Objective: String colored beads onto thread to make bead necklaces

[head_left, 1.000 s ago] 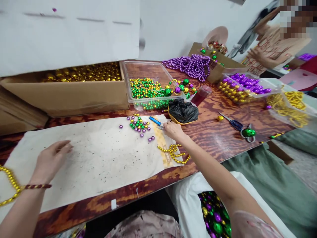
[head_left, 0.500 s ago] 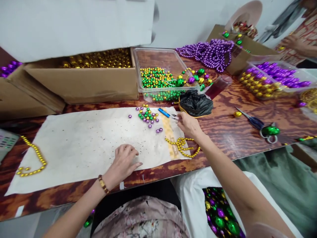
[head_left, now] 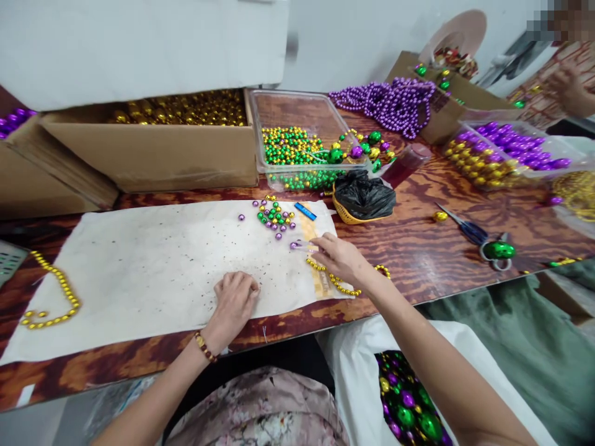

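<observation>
My right hand (head_left: 341,254) grips slim, pale tweezers (head_left: 307,246). Their tips are at a purple bead (head_left: 293,246) on the white cloth (head_left: 153,266); whether they pinch it I cannot tell. Under that hand lies a gold bead string (head_left: 341,287), partly hidden by it. My left hand (head_left: 236,298) rests on the cloth near its front edge, fingers curled in and pressed together; anything in them is hidden. Loose purple, green and gold beads (head_left: 275,217) sit in a cluster beyond both hands, next to a blue strip-like piece (head_left: 305,211).
Behind the cloth stand a cardboard box (head_left: 186,155) of gold beads and a clear tub (head_left: 311,168) of green and gold ones. A basket with a black bag (head_left: 365,195), a red-lidded jar (head_left: 409,164) and scissors (head_left: 469,229) lie rightward. A co-worker's hand (head_left: 574,90) shows far right.
My right hand has moved from beside the blue piece toward me with the tweezers, down to the purple bead. My left hand's fingers have drawn together.
</observation>
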The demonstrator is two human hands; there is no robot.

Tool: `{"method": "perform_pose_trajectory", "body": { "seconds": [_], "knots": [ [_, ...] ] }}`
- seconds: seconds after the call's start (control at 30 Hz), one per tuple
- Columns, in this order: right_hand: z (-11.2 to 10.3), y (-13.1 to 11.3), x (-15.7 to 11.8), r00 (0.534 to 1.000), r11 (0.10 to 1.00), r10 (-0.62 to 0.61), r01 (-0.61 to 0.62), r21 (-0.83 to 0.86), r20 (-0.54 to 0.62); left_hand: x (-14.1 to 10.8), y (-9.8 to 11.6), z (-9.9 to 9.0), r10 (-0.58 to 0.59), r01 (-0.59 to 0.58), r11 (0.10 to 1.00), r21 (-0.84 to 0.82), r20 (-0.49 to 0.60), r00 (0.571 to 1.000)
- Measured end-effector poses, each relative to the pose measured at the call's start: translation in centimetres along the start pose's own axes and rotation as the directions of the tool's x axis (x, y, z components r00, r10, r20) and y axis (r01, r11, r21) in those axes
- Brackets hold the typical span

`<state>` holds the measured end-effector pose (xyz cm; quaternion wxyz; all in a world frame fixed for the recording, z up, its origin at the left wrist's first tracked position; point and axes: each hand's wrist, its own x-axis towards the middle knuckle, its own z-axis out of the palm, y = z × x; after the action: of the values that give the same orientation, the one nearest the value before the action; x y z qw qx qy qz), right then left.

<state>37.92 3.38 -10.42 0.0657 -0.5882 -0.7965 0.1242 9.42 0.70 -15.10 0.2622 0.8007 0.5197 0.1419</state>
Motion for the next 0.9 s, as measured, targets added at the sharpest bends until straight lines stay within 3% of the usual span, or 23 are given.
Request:
{"method": "perform_pose_trajectory", "body": {
  "seconds": [0.13,0.27,0.5,0.73,0.8,0.9],
  "knots": [
    [-0.4,-3.1,-0.2,0.986,0.982,-0.071,0.096,-0.165,0.150,0.3,0.0,-1.2,-0.019,0.018,0.998,-0.057,-0.013,1.000],
    [-0.4,-5.6,0.4,0.967,0.933,-0.146,0.205,-0.295,0.209,0.5,0.1,-1.8,-0.016,0.015,0.997,-0.080,-0.012,1.000],
    [1.0,-7.1,1.9,0.933,0.895,-0.217,0.308,-0.324,0.287,0.6,0.2,-1.6,-0.012,0.007,0.996,-0.092,-0.050,0.999],
    [2.8,-7.2,2.3,0.943,0.940,-0.111,0.203,-0.275,0.314,0.7,0.4,-0.8,-0.041,0.029,0.978,-0.208,-0.051,0.998],
    [3.0,-6.9,2.2,0.959,0.961,-0.071,0.140,-0.239,0.276,0.6,0.0,-1.5,-0.081,0.055,0.954,-0.295,-0.077,0.994],
    [3.1,-6.1,2.1,0.986,0.988,-0.039,0.063,-0.144,0.165,0.4,-1.4,-4.0,-0.162,0.068,0.850,-0.522,-0.137,0.977]
  ]
}}
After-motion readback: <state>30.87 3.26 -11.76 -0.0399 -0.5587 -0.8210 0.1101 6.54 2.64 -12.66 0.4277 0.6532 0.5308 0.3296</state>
